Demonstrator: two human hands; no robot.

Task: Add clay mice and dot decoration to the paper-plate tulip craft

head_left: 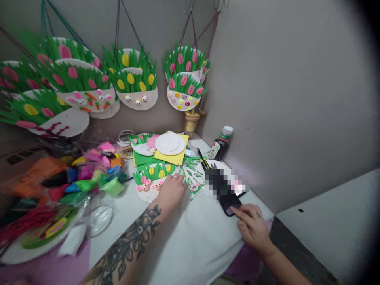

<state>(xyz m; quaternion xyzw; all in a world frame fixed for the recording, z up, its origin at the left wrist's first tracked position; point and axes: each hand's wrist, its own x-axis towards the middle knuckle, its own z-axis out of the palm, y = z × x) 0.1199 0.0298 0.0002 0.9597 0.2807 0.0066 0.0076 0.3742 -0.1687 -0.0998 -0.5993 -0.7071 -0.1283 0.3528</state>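
My left hand is over the right side of a paper plate craft lying on the table. This craft has green paper grass, yellow paper eggs and small pink-eared clay animal faces. The fingers bend down and their tips are hidden, so I cannot tell whether they grip its edge. My right hand has its index finger stretched out, touching the lower end of a dark smartphone; it holds nothing. The phone's upper part is blurred by pixelation. Between the hands lie white-handled scissors among green paper scraps.
Behind sit white paper plates on yellow paper, and a dark bottle. Colourful clay packets and a tape roll fill the left. Finished plate crafts hang by strings on the wall.
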